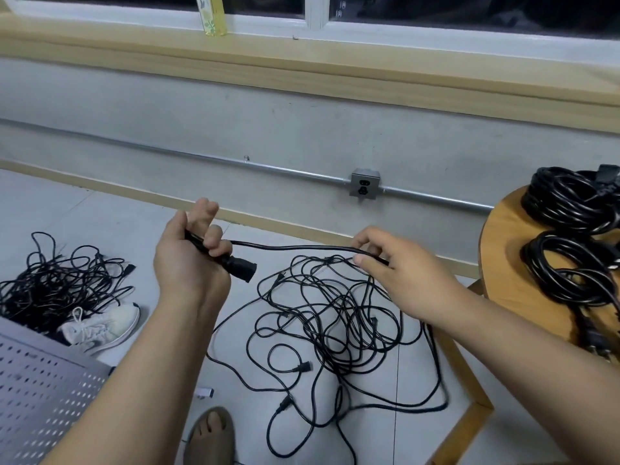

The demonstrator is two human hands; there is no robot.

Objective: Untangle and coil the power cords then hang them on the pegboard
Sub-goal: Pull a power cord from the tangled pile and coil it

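A pale tiled floor (67, 203) is seen below a grey wall (268, 129). Along the wall a metal conduit (167, 155) is run to an outlet box (365, 187) at 1 o'clock. A wooden window ledge (235, 58) is set above the wall at 12 o'clock. At 3 o'clock a round wooden desk (500, 250) is cut off by the frame edge, and coiled cords (567, 203) are laid on it in two black bundles. A grey perforated pegboard (40, 391) is seen at 8 o'clock, with a white shoe (100, 325) just beside its far edge. A dense second tangle (57, 280) of black cord is piled on the floor at 9 o'clock. A looser central tangle (335, 317) is spread on the floor below the hands. A sandalled foot (209, 434) is placed at 6 o'clock.

Both forearms are raised from the lower edge. The left hand (188, 260) is held on the 9 o'clock side of centre. Its fingers are curled round the held cord (295, 247) just behind the connector (240, 266), which is pointed toward 4 o'clock. The cord is carried almost level across to the right hand (396, 273) on the 3 o'clock side, where it is pinched between thumb and fingertips. Beyond that pinch the cord is hidden by the hand.
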